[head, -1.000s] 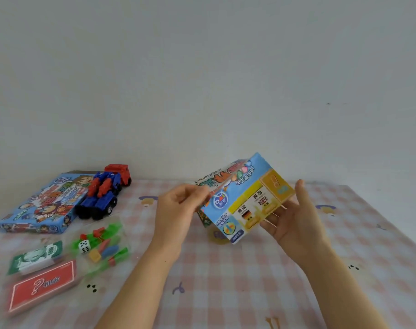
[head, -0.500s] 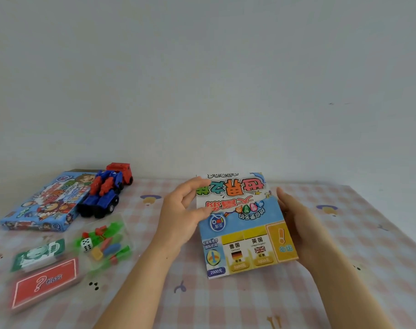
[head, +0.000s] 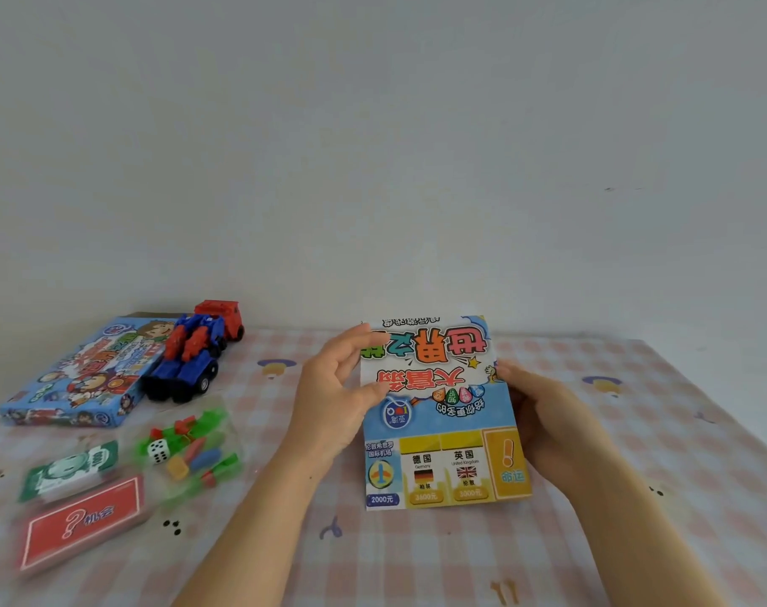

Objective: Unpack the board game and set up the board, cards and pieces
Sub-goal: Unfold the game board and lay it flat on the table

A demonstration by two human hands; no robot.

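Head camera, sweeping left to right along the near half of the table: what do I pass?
In order: red card deck → clear bag of pieces → left hand → folded board → right hand. The green stack lies just beyond the deck, so it is left out.

The folded board (head: 438, 414) looks like thin card, colour-printed, smooth, with a soft sheen. The game box (head: 70, 378) at the table's far left corner is printed cardboard, also slightly glossy. Leaning on it, the toy truck (head: 193, 357) is hard moulded plastic, shiny red and blue, with duller black wheels. The bag of pieces (head: 188, 453) is clear, crinkled plastic film; inside are translucent green and opaque coloured plastic bits and a smooth white die (head: 157, 451). The green cards (head: 70, 468) and red cards (head: 81, 523) near the left edge look like printed paper. The tablecloth (head: 416, 558) is matt and checked; cloth or vinyl, I cannot tell. The wall (head: 372, 146) is smooth and matt.
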